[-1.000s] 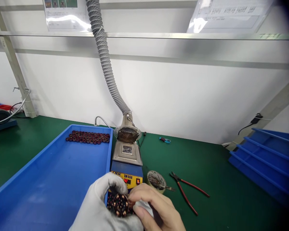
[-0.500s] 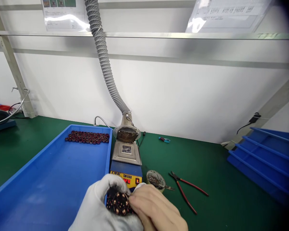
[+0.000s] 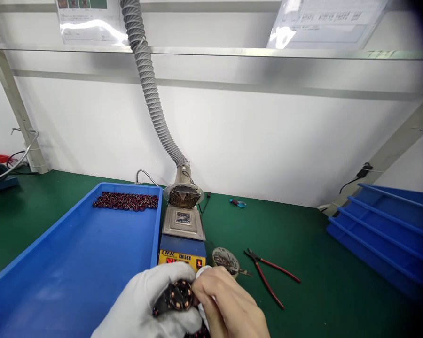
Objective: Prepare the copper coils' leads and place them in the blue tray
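Between the left hand [image 3: 141,303] and the right hand [image 3: 234,300], a round dark part [image 3: 181,295] is held, its face with copper-coloured spots turned toward the camera. It is gripped in the white-gloved left hand, thumb above, fingers below. Its right edge is met by the right hand's bare fingertips; tips partly hidden, so how far they are closed, or on what, cannot be told. More dark parts [image 3: 199,332] are glimpsed below, between the hands.

Step, as judged: handwork at the part's edge, apparently unfinished. For the next move, a steady left grip and a fine touch from the right fingertips seem called for.

Just ahead of the hands, a yellow-fronted unit [image 3: 182,258] is seen, lit red digits partly readable. Left of the hands, a blue tray [image 3: 102,263] is placed, similar small parts [image 3: 125,201] grouped at its far end. Right of the hands, a round tin [image 3: 225,259] and, beyond it, red-handled pliers [image 3: 268,287], spread open, are set on the green table [image 3: 275,230].
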A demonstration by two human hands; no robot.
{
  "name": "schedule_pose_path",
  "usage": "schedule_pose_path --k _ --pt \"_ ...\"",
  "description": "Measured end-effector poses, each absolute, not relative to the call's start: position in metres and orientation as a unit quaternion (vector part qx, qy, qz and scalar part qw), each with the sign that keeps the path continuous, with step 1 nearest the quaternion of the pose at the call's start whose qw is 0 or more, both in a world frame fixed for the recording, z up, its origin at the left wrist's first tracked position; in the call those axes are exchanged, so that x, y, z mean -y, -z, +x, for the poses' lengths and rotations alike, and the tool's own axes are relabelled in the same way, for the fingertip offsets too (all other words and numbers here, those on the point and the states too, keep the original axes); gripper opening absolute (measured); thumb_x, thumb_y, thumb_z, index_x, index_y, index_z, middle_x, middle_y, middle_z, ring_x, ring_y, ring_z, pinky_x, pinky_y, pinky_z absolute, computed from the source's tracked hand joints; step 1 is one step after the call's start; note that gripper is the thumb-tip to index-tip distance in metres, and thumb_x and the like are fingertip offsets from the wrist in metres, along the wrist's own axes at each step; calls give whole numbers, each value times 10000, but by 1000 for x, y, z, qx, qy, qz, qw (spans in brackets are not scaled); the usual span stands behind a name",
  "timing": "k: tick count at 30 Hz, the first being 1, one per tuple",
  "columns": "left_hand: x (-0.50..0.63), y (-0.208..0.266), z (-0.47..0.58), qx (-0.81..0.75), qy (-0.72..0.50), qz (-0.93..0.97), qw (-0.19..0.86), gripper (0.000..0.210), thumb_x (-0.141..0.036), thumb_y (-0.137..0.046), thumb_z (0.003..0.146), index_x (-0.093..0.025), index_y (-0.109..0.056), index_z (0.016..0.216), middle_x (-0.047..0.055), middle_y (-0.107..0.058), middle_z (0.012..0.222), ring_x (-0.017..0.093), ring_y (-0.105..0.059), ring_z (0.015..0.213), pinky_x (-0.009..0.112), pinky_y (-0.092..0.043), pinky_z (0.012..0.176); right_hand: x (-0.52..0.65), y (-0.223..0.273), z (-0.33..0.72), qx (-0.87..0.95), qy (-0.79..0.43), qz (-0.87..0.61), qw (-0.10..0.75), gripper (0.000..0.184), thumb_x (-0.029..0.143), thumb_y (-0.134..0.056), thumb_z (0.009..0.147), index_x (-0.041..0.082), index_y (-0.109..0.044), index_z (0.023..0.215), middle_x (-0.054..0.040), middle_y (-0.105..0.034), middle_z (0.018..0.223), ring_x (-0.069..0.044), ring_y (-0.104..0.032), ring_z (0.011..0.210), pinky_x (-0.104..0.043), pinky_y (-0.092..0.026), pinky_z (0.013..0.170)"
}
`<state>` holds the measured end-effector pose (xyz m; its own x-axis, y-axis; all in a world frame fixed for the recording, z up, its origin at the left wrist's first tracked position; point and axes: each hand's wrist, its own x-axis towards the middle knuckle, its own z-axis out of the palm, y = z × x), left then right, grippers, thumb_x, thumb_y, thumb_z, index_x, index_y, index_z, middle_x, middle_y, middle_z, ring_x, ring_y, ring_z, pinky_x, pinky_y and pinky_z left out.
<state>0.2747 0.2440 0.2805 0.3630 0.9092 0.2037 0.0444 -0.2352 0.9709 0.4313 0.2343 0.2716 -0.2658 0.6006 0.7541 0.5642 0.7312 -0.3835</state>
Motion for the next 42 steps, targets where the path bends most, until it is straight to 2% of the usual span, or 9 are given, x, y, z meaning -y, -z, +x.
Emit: schedule_pose_path --k 3,8,14,20,23,25,32,37,42 --pt "-247 -281 274 -365 -374 672 525 204 -198 -584 710 -237 -637 903 -32 -593 654 128 -552 580 172 -471 529 -234 -272 433 790 -33 -375 483 207 33 -366 885 202 -372 767 -2 -488 677 -142 -461 640 -248 -376 622" --pt "-246 -266 271 -484 -396 642 443 348 -235 -654 672 -265 -647 1018 25 -658 990 220 -619 902 261 -514 794 -234 -275 435 791 -22 -379 479 212 42 -356 893 199 -374 752 7 -456 651 -139 -440 610 -254 -366 613" --pt "-250 -253 270 -442 -447 588 510 366 -269 -730 636 -208 -673 993 72 -682 992 280 -618 953 357 -529 824 -232 -279 435 792 1 -403 459 221 65 -353 901 199 -370 726 3 -451 631 -147 -442 601 -257 -368 594" --pt "-242 -270 269 -404 -481 618 473 378 -198 -703 639 -309 -663 998 6 -642 1107 210 -580 1043 235 -478 880 -233 -274 439 801 21 -398 447 221 48 -334 893 195 -364 730 12 -430 609 -136 -398 562 -262 -361 591" --pt "-246 -273 272 -336 -494 699 393 171 -246 -611 770 -300 -693 909 6 -666 1012 165 -625 918 184 -495 818 -235 -272 438 811 29 -386 438 199 23 -351 873 187 -391 767 3 -479 641 -138 -425 583 -291 -364 652" --pt "-251 -269 276 -292 -512 726 355 173 -213 -554 817 -292 -689 891 0 -678 948 144 -639 844 165 -508 768 -237 -271 436 815 24 -377 440 190 17 -361 869 183 -397 785 4 -485 648 -135 -430 585 -294 -359 668" --pt "-261 -259 277 -330 -555 732 217 396 -281 -740 688 -315 -607 1060 23 -579 1170 182 -579 1034 207 -473 878 -236 -274 438 793 10 -393 465 222 16 -336 879 189 -367 743 23 -437 628 -118 -381 552 -277 -338 640" --pt "-257 -271 276 -246 -519 752 323 356 -159 -637 748 -354 -589 1041 -33 -640 961 120 -628 843 154 -510 760 -237 -276 437 786 -2 -399 473 217 37 -341 890 191 -358 737 26 -430 634 -114 -374 556 -266 -339 631" --pt "-252 -276 278 -256 -494 762 333 131 -123 -619 758 -243 -644 805 -1 -648 874 140 -651 761 192 -528 758 -236 -272 437 785 -11 -397 476 220 36 -321 891 191 -368 742 31 -437 626 -113 -373 544 -271 -335 645"
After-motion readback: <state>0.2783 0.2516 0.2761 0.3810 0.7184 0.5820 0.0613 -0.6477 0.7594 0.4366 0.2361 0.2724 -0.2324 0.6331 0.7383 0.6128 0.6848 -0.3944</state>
